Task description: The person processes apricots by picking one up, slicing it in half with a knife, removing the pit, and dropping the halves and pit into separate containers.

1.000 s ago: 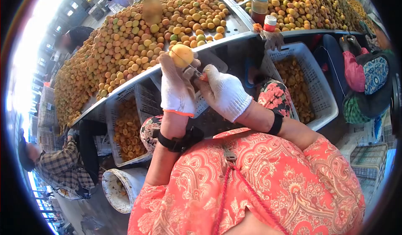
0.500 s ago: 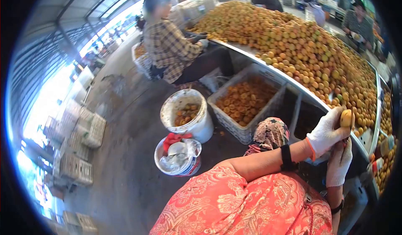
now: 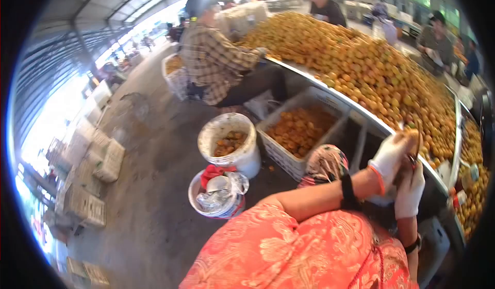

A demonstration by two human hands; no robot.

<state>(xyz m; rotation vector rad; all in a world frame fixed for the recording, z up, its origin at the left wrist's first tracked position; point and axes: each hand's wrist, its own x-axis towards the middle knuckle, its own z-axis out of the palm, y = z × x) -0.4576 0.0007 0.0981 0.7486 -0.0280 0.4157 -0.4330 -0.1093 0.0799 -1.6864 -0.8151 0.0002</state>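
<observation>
My left hand (image 3: 389, 156), in a white glove with an orange cuff, is closed on an apricot (image 3: 411, 134) at the table's near edge. Just below and touching it, my right hand (image 3: 410, 193), also white-gloved, is closed with its fingers pointing up. A thin dark tool (image 3: 420, 134) like a blade rises from its fingertips along the fruit's right side; blur and the fingers hide most of it. Beyond both hands lies a big heap of apricots (image 3: 371, 62) on a metal-edged table (image 3: 356, 103).
Left of my knee stand a crate of apricot pieces (image 3: 299, 129), a white bucket (image 3: 242, 155) partly filled with them, and a smaller bucket (image 3: 227, 206) with plastic and a red cloth. A co-worker in a checked shirt (image 3: 216, 62) sits at the table. Stacked crates (image 3: 85, 201) line the left.
My hands with the apricot have shifted slightly left in view and the fruit has turned. The thin dark tool now shows beside it. The seated co-worker's hand has moved toward the heap.
</observation>
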